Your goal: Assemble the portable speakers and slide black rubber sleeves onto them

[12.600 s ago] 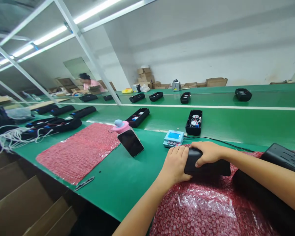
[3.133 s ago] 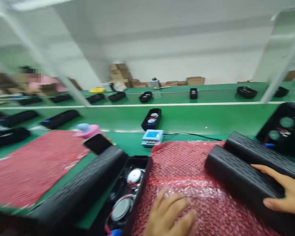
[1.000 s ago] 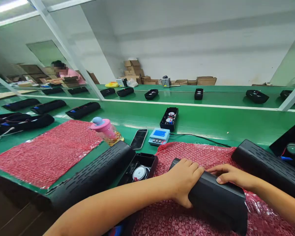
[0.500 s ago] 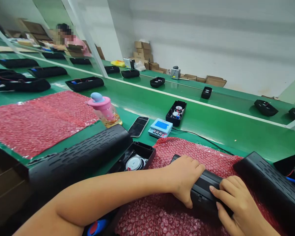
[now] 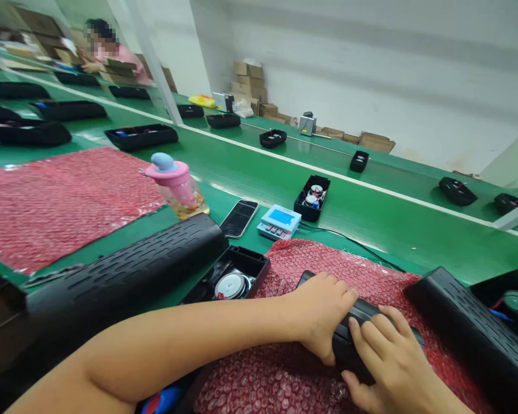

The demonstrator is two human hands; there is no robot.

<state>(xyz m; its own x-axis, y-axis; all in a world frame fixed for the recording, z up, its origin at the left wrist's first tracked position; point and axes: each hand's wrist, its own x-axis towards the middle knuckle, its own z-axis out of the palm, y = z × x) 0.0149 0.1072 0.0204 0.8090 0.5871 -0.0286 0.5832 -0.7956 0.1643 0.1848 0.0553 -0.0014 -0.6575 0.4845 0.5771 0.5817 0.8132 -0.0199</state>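
Note:
A long black speaker housing [image 5: 359,317] lies on red bubble wrap [image 5: 319,261] in front of me. My left hand [image 5: 323,313] is wrapped over its left end. My right hand [image 5: 388,362] is closed over its middle, fingers curled on the top. Left of it sits an open black housing [image 5: 235,276] with a round speaker driver inside, and a slotted black cover [image 5: 125,279] lies beside that. Another slotted cover [image 5: 461,330] rests at the right.
A phone [image 5: 239,218], a small blue-screen meter [image 5: 280,222] with a cable, and a pink-lidded bottle [image 5: 175,185] stand on the green bench. A second red bubble sheet [image 5: 56,201] lies at left. Open housings ride the green conveyor [image 5: 371,207]. A person sits far left.
My right hand has slid left along the housing toward my left hand. The view has shifted slightly; my left hand keeps its grip.

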